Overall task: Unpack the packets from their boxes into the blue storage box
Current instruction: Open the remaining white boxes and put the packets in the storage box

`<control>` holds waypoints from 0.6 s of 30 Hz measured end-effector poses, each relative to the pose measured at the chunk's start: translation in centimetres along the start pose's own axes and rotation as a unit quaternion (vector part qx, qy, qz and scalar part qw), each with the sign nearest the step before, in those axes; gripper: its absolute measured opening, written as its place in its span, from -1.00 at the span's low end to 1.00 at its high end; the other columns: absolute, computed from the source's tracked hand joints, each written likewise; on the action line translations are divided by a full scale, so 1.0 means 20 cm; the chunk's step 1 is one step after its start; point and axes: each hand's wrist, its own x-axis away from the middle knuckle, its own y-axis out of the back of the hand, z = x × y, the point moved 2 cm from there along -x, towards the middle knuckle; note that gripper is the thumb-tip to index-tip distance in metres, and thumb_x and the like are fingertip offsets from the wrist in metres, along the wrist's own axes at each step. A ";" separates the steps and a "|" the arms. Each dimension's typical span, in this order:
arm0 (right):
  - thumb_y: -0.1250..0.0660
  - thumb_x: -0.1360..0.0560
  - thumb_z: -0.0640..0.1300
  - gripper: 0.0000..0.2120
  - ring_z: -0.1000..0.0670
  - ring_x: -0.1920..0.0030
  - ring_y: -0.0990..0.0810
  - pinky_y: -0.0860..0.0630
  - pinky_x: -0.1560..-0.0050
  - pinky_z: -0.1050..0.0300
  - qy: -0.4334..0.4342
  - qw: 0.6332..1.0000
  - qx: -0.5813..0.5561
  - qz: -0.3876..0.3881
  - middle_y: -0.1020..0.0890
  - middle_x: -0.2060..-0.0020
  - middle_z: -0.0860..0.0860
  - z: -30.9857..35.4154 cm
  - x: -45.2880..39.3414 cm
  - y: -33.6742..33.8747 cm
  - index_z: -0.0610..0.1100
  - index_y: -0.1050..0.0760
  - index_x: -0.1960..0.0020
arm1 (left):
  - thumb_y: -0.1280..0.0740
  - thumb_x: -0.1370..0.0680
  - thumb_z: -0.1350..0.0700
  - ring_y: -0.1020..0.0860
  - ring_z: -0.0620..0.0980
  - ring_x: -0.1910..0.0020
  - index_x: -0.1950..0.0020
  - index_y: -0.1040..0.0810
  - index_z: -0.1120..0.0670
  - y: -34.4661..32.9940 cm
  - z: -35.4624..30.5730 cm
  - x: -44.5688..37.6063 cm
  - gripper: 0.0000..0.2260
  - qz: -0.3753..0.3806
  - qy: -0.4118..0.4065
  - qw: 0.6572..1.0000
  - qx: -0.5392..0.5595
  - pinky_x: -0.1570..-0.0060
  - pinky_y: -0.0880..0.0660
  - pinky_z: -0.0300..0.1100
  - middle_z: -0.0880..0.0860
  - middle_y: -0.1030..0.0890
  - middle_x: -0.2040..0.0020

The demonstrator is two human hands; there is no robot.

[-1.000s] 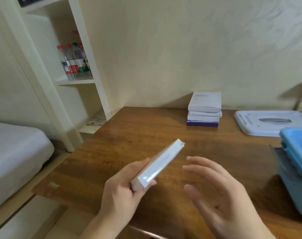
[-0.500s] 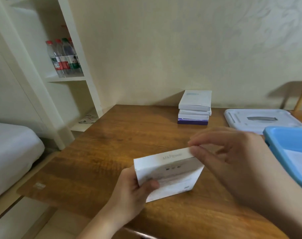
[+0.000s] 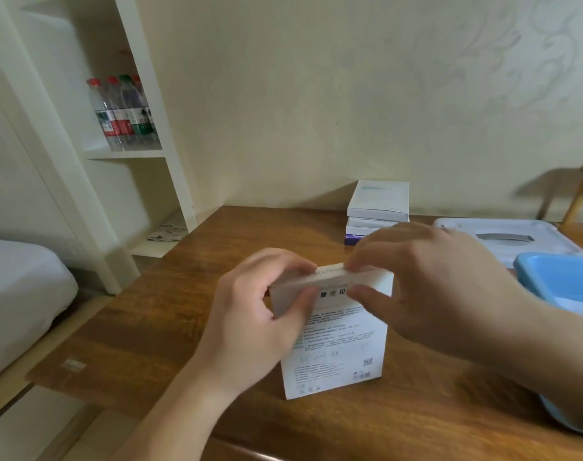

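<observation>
Head view, near first: white box [image 3: 333,341] stands upright at centre on the table [image 3: 143,327], printed face toward the camera, long axis vertical, top flap edge running roughly 9 to 3 o'clock. Left hand [image 3: 260,317] grips the box's upper left corner, thumb on the front, fingers curled over the top. Right hand [image 3: 426,281] pinches the top flap from 3 o'clock, thumb in front, fingers behind. Both hands are on the flap end; the opening faces 12 o'clock, so packets likely come out upward. Flap looks closed, no packet visible. Blue bin [image 3: 559,281] is at 3 o'clock, near the right hand, mostly out of frame. Farther at 1 o'clock: white lid [image 3: 496,237], and a stack of boxes [image 3: 376,207] against the wall. Bottles [image 3: 123,111] on a shelf at 10 o'clock.
</observation>
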 end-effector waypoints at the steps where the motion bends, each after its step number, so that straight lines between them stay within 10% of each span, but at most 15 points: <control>1: -0.36 -0.43 0.15 -0.78 -0.05 0.17 -0.65 -0.58 0.30 0.00 0.015 0.999 0.028 -0.024 -0.68 0.12 0.12 0.01 0.01 -0.03 0.04 -0.62 0.05 | -0.37 -0.51 -0.05 -0.60 -0.13 -0.03 -0.07 -0.63 0.04 0.00 0.00 -0.01 -0.78 0.007 0.018 1.000 0.014 0.11 -0.55 -0.36 -0.14 -0.63 0.01; 18: -0.35 -0.53 0.03 -0.75 -0.09 0.15 -0.70 -0.54 0.34 0.08 0.056 0.972 0.098 -0.208 -0.72 0.11 -0.02 0.05 0.06 -0.18 -0.13 -0.65 0.14 | -0.30 -0.56 0.11 -0.62 -0.10 0.00 -0.08 -0.52 0.13 -0.16 0.07 0.05 -0.86 -0.074 0.036 0.976 0.202 0.16 -0.53 -0.38 -0.10 -0.60 -0.02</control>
